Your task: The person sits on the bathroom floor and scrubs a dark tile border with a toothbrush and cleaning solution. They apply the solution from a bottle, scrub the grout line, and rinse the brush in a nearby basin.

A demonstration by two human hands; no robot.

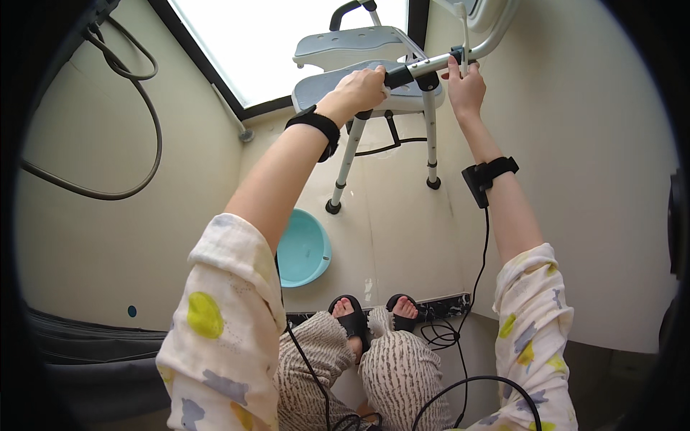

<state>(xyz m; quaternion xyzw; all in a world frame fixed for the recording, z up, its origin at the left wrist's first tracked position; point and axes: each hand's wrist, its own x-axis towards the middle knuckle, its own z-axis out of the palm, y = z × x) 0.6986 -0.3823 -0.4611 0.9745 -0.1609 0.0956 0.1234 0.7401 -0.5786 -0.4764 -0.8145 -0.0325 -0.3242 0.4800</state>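
A shower chair with a padded grey seat and metal legs stands ahead, by a bright window. My left hand is closed around the near end of its metal arm tube, at a black sleeve, with a bit of white material showing under the fingers. My right hand is at the tube's far end, near a dark joint, with its fingers around a thin white stick-like thing that stands upright against the tube. What the stick is cannot be told. Both wrists wear black straps.
A turquoise plastic basin sits on the tiled floor, partly behind my left forearm. Black cables hang from the wrist devices and coil near my feet. A grey hose loops at the left wall. A dark marble sill crosses the floor.
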